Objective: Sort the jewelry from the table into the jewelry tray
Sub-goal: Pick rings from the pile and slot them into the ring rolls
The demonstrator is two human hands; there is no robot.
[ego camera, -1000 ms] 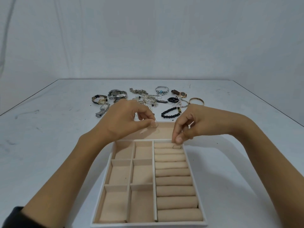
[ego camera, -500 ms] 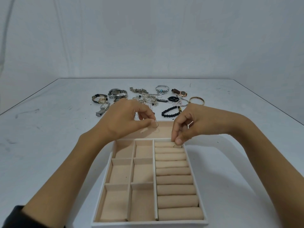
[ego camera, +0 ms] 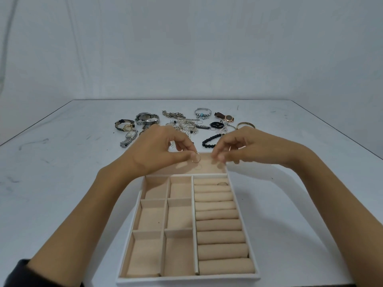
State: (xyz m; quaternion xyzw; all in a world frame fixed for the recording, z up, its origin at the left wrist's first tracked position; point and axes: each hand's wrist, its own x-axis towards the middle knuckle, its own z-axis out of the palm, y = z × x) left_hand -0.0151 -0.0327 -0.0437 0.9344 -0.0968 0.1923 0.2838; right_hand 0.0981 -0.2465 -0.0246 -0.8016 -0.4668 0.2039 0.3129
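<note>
The white jewelry tray (ego camera: 186, 280) with beige lining lies in front of me; it has square compartments on the left and ring rolls on the right. A thin ring (ego camera: 222, 183) sits in the farthest slot between the rolls. My left hand (ego camera: 159, 150) pinches another thin gold ring (ego camera: 196, 158) above the tray's long far compartment. My right hand (ego camera: 244, 146) hovers just right of it, fingertips curled together and blurred, with nothing visible between them. Loose jewelry lies on the table beyond the tray.
Behind my hands lie watches (ego camera: 127, 127), a tangle of silver chains (ego camera: 184, 124), a black bead bracelet (ego camera: 211, 139), a gold bangle (ego camera: 246, 124), a brown-strapped watch (ego camera: 225, 117) and a blue-beaded bracelet (ego camera: 203, 113). The white table (ego camera: 62, 162) meets a grey wall.
My right hand has lifted off the ring rolls and moved up towards my left hand, leaving a ring in the farthest slot. My left hand still holds its ring.
</note>
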